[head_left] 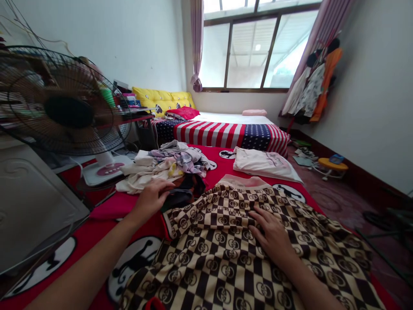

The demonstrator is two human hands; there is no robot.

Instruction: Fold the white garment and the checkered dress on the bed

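A brown-and-cream checked shirt (222,245) with a round logo print lies spread in front of me, its pale collar (245,181) facing away. My right hand (271,234) rests on the upper front of the shirt, palm down with fingers apart. Left of the collar, my left hand (155,193) is beside a heap of clothes (167,161), close to a dark garment (180,193). Its fingers are stretched out and the thumb stands a little apart; I see nothing held in them. A folded white garment (264,163) lies beyond the shirt.
Under the clothes is a red bedspread (142,232) with cartoon patches. A standing fan (69,112) is at the left. Behind is a bed with a striped cover (213,133). Clothes (311,92) hang at the right wall above a small orange stool (332,164).
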